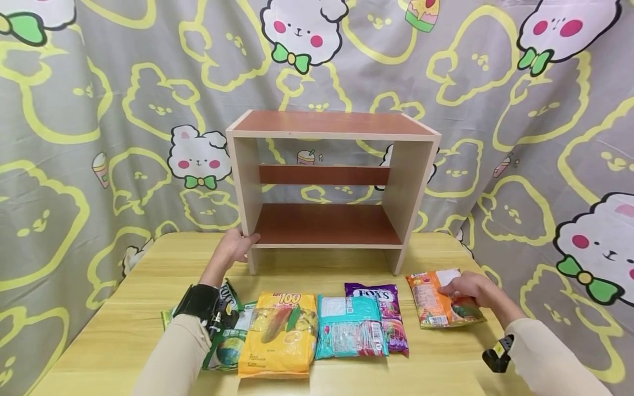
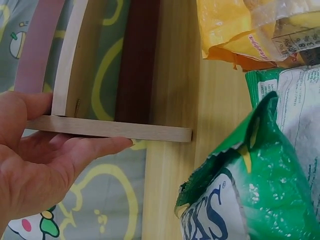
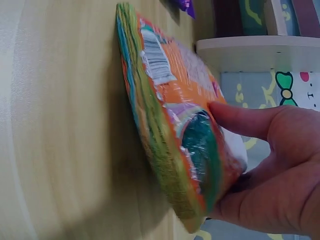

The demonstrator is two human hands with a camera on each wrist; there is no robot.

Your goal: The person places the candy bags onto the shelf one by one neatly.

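Note:
A small wooden shelf unit (image 1: 337, 122) with reddish-brown boards and pale edges stands upright on the table. My left hand (image 1: 235, 246) grips its left side panel near the lower board. In the left wrist view, the thumb of that left hand (image 2: 45, 165) is on the inner side and the fingers lie along the outer face. At the right, my right hand (image 1: 468, 289) holds an orange candy bag (image 1: 430, 300) by its right side. The right wrist view shows this orange bag (image 3: 175, 100) tilted, one edge toward the table, with the thumb on its printed face.
In front of the shelf lie a yellow candy bag (image 1: 279, 335), a teal bag (image 1: 349, 333), a purple bag (image 1: 396, 319) partly under the teal one, and green bags (image 1: 229, 349) below my left forearm. A patterned curtain (image 1: 148, 104) hangs behind the table (image 1: 426, 374).

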